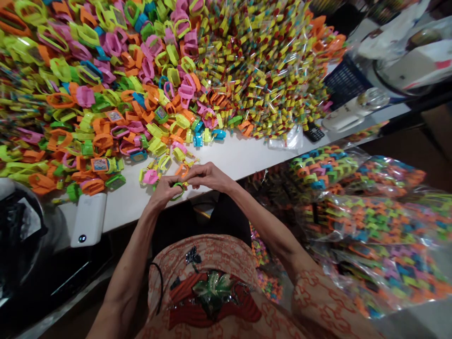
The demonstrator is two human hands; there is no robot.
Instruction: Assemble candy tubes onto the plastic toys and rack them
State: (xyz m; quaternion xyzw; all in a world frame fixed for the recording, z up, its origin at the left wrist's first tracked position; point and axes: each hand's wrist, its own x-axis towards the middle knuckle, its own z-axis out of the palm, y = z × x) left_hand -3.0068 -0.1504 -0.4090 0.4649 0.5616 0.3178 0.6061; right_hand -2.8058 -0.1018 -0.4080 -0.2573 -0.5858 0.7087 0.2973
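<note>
My left hand (165,192) is closed on a green plastic toy watch (181,187), whose curved band shows past the fingertips. Fingers bent in a pinch, my right hand (209,176) meets it at the table's front edge. A small yellow-and-red piece (186,184) shows between the two hands; its exact kind is partly hidden by the fingers. Just beyond them lie an orange toy watch (182,169) and a pink one (150,177). A big heap of toy watches (106,89) in several colours covers the table behind.
Thin clear tubes with yellow ends (261,70) are piled at the back right. A white power bank (89,219) lies at the front left edge. Near the right end are a black phone-like keypad (314,132) and a blue basket (348,77). Filled plastic bags (374,219) stand below right.
</note>
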